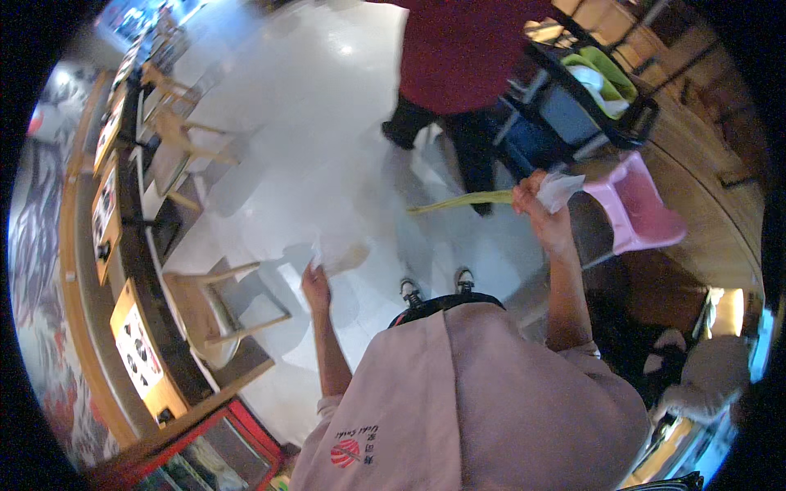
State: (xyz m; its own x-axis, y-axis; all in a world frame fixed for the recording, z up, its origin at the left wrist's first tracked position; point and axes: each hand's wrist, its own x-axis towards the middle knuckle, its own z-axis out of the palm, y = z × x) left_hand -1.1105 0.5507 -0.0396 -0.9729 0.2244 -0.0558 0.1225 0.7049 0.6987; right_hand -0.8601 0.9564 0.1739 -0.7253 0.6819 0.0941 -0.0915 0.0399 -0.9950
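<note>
My left hand is closed on a thin, whitish, see-through piece like plastic film, blurred and brownish at one side. It hangs above the pale floor, to the right of a wooden chair. Farther right, my right hand is raised with its fingers wrapped round a long yellow-green strip, which points out to the left. A crumpled white piece, like tissue or film, sticks out of the same hand on its right side. What the strip is made of I cannot tell.
Ahead stands a person in a dark red top, beside a black cart with tubs on it. A pink plastic stool is right of my right hand. Wooden chairs line the counter at left. Another person is at lower right.
</note>
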